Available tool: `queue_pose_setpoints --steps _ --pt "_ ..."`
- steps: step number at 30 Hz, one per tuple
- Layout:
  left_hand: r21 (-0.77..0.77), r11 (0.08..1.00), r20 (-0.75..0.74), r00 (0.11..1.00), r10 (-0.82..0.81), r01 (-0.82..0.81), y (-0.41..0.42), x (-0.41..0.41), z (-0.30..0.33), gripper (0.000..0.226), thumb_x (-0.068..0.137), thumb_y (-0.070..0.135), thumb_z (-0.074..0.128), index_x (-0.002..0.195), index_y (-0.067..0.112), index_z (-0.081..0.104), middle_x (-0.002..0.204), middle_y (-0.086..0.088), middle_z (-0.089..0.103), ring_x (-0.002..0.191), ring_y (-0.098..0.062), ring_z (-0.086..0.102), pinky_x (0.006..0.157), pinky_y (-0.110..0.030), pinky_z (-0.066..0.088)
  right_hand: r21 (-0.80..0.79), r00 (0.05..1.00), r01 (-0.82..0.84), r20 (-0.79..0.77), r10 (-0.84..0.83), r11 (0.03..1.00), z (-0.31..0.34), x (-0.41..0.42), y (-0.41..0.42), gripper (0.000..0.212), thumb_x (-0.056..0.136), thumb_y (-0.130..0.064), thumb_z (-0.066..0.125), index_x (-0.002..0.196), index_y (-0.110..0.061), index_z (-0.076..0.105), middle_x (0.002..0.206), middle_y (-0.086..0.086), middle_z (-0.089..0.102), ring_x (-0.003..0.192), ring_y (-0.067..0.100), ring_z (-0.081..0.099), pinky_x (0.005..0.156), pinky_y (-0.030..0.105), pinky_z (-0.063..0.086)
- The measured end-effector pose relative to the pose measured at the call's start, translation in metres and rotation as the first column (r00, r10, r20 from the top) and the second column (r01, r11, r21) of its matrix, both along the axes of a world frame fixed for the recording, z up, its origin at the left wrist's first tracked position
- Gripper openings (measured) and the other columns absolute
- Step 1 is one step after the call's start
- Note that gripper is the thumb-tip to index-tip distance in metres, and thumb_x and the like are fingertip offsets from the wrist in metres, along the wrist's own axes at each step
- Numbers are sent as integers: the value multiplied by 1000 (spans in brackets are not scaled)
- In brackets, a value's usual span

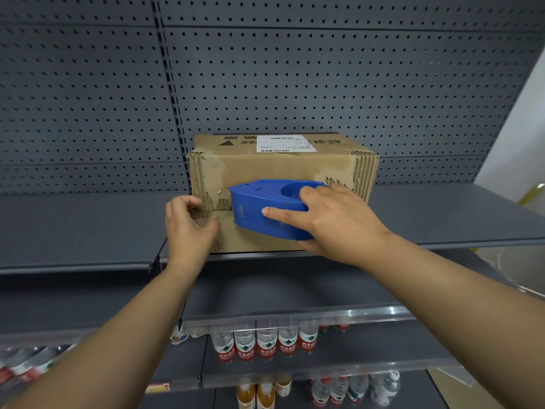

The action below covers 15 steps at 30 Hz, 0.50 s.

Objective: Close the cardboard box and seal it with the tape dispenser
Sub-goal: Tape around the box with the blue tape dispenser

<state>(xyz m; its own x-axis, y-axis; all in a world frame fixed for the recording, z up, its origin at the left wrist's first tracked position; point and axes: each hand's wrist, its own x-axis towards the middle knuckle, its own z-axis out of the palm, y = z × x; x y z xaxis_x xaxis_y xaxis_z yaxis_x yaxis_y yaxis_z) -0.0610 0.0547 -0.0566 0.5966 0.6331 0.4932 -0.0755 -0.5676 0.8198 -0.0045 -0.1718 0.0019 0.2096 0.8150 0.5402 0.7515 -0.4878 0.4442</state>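
On the grey metal shelf (88, 228), a closed cardboard box (283, 169) is seen w/ flaps shut along a seam facing the camera; contents can't be told. A white shipping label (284, 143) is stuck on its top, and torn corrugated patches are shown along the edges. A blue tape dispenser (265, 208) is pressed against the box front over the seam, gripped by the right hand (333, 222), index finger laid along its side. The left hand (188, 225) is held at the box's left front corner, fingers curled, thumb and fingertips touching the cardboard. A perforated grey back panel (295, 78) is fitted behind. Water bottles (265, 340) w/ red labels are stocked on the shelf below, orange drink bottles (255, 395) lower down.
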Motion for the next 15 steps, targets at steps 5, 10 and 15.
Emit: queue_pose_setpoints --steps 5,10,15 --pt "2 1000 85 996 24 -24 -3 8 -3 31 80 12 68 95 19 42 105 1 37 103 -29 48 94 -47 42 15 1000 -4 4 4 1000 -2 1 -2 73 50 -37 88 118 -30 64 73 10 58 57 27 58 60 34 50" --pt "-40 997 137 988 77 -73 -8 15 -1 26 83 16 66 93 18 42 106 -1 37 100 -31 49 92 -46 43 24 1000 -16 2 16 1000 -2 2 -2 73 51 -37 87 119 -30 63 72 9 57 58 26 58 58 32 48" --pt "-54 993 154 982 110 -103 -11 18 -1 26 84 13 64 92 17 40 106 -3 36 99 -32 49 90 -47 44 24 1000 -19 6 19 1000 -2 1 -4 72 51 -36 87 120 -30 63 73 9 58 59 26 58 59 33 49"
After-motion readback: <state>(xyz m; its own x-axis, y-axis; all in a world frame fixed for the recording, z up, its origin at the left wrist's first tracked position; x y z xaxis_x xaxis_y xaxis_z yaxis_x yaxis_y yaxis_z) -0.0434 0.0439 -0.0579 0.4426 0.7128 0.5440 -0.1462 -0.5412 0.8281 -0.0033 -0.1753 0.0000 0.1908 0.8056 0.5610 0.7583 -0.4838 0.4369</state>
